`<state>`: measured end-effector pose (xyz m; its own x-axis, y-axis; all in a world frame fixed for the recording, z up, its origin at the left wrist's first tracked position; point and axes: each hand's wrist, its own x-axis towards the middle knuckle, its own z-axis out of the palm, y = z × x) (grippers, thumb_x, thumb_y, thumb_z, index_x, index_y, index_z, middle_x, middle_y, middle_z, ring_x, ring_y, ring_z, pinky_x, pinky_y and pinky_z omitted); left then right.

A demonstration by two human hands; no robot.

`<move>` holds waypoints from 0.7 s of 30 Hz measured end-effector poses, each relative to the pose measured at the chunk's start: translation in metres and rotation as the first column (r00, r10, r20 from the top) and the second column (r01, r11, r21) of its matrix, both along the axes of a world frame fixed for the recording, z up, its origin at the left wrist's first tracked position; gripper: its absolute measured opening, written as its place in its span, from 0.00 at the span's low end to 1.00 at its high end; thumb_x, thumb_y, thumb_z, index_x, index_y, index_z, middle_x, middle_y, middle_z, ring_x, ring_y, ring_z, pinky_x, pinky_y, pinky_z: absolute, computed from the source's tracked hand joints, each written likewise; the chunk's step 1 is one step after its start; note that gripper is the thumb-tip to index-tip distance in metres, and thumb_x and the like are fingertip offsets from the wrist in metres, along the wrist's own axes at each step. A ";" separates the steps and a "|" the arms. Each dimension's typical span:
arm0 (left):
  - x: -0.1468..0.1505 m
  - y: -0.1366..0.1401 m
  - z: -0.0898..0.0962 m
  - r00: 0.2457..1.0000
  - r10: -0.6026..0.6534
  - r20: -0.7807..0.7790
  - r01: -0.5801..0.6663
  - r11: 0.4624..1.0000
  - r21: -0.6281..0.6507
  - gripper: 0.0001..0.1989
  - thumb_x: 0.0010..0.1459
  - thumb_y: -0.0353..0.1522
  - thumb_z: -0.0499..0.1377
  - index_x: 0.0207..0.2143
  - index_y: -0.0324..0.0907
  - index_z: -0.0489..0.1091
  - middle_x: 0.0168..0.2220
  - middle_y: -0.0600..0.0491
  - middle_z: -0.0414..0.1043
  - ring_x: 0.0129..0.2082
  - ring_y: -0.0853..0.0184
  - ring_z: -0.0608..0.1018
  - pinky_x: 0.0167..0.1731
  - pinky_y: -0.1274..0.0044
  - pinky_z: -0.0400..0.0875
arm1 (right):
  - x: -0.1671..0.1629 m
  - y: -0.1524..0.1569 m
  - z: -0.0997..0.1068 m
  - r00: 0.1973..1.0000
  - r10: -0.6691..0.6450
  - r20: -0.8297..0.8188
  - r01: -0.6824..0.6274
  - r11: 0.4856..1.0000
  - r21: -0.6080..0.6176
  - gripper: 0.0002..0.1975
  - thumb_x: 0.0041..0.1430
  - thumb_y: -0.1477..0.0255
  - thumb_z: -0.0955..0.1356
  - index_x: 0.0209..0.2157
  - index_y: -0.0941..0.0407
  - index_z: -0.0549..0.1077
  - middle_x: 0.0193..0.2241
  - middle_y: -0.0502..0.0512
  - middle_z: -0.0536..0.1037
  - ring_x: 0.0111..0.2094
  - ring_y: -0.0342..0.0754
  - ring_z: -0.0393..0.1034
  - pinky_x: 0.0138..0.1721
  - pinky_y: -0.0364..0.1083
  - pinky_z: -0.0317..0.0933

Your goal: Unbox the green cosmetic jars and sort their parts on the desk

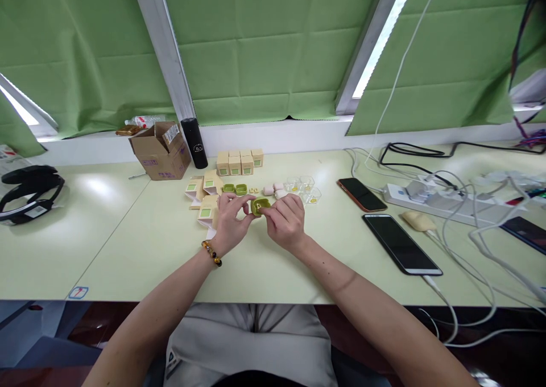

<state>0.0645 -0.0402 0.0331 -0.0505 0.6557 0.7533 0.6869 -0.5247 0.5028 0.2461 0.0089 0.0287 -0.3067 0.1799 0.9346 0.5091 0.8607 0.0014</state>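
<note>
My left hand (232, 221) pinches a small olive-green cup (256, 201) between thumb and fingers, above the table. The closed fingertips of my right hand (288, 221) reach into the cup, at a small yellow piece whose exact shape I cannot make out. Just beyond sit two similar green cups (235, 189) and some tiny yellow pieces (253, 190). Small pale-pink pieces (268, 191) lie behind my right hand, beside several clear plastic cups (306, 183). Opened cardboard boxes with green windows (206, 213) stand by my left hand.
Several closed little boxes (235, 164) stand at the back, near a black bottle (194, 143) and a cardboard carton (160, 152). To the right are two phones (402, 243), a power strip (439, 205) and tangled cables. A black headset (32, 193) lies far left.
</note>
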 end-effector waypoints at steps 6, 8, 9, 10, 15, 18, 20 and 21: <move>0.000 0.000 -0.001 0.999 0.022 -0.032 -0.023 1.000 -0.013 0.17 0.59 0.31 0.70 0.51 0.50 0.77 0.31 0.53 0.76 0.45 0.56 0.70 0.49 0.65 0.64 | 0.001 0.002 -0.003 1.000 0.016 0.006 -0.015 0.999 -0.042 0.13 0.70 0.70 0.65 0.32 0.49 0.79 0.23 0.53 0.70 0.29 0.51 0.61 0.39 0.54 0.56; 0.000 -0.001 -0.001 0.998 0.043 -0.048 -0.044 0.999 -0.021 0.18 0.58 0.30 0.70 0.51 0.50 0.77 0.31 0.53 0.76 0.45 0.56 0.70 0.49 0.65 0.64 | 0.001 0.003 -0.004 1.000 0.009 0.016 -0.009 0.999 -0.033 0.13 0.71 0.70 0.65 0.32 0.49 0.79 0.23 0.53 0.70 0.29 0.51 0.61 0.39 0.54 0.57; 0.000 -0.001 -0.001 0.997 0.051 -0.055 -0.052 0.998 -0.023 0.18 0.58 0.30 0.70 0.51 0.50 0.77 0.31 0.53 0.76 0.45 0.56 0.70 0.49 0.65 0.63 | 0.001 0.003 -0.004 1.000 0.013 0.016 -0.013 1.000 -0.023 0.13 0.71 0.71 0.65 0.32 0.49 0.79 0.23 0.53 0.70 0.29 0.51 0.61 0.39 0.54 0.57; 0.000 -0.001 -0.001 0.997 0.058 -0.059 -0.060 0.998 -0.026 0.19 0.58 0.30 0.70 0.51 0.50 0.77 0.31 0.53 0.76 0.45 0.56 0.70 0.49 0.65 0.63 | 0.001 0.003 -0.004 1.000 0.022 0.014 -0.022 1.000 -0.014 0.13 0.71 0.71 0.65 0.33 0.49 0.79 0.23 0.53 0.70 0.30 0.51 0.61 0.39 0.54 0.57; -0.004 0.002 -0.002 0.993 0.122 -0.005 -0.122 0.989 -0.086 0.20 0.57 0.28 0.69 0.52 0.49 0.76 0.31 0.53 0.75 0.47 0.55 0.70 0.52 0.64 0.63 | -0.001 -0.003 -0.004 1.000 0.018 0.000 -0.018 0.999 0.035 0.13 0.70 0.72 0.65 0.34 0.49 0.80 0.22 0.52 0.69 0.29 0.50 0.61 0.41 0.54 0.57; -0.008 0.005 0.001 0.975 0.205 0.087 -0.190 0.969 -0.156 0.22 0.56 0.29 0.71 0.52 0.49 0.75 0.33 0.53 0.75 0.49 0.55 0.70 0.55 0.63 0.64 | -0.002 -0.006 -0.001 0.999 0.001 -0.042 0.004 0.995 0.102 0.10 0.68 0.75 0.67 0.34 0.51 0.79 0.22 0.50 0.69 0.29 0.48 0.61 0.40 0.52 0.57; -0.011 0.007 0.003 0.954 0.262 0.144 -0.238 0.957 -0.166 0.22 0.55 0.29 0.71 0.52 0.48 0.75 0.37 0.52 0.76 0.51 0.55 0.70 0.56 0.63 0.65 | -0.001 -0.004 0.001 0.997 -0.006 -0.077 0.014 0.995 0.099 0.08 0.67 0.76 0.68 0.34 0.52 0.78 0.23 0.50 0.71 0.30 0.48 0.63 0.41 0.52 0.57; -0.013 0.008 0.004 0.944 0.284 0.169 -0.258 0.953 -0.159 0.22 0.54 0.29 0.71 0.51 0.48 0.75 0.39 0.51 0.76 0.52 0.55 0.69 0.56 0.64 0.66 | 0.000 -0.001 0.002 0.996 -0.019 -0.087 0.025 0.997 0.073 0.08 0.66 0.76 0.69 0.34 0.52 0.78 0.24 0.51 0.72 0.31 0.48 0.64 0.41 0.52 0.58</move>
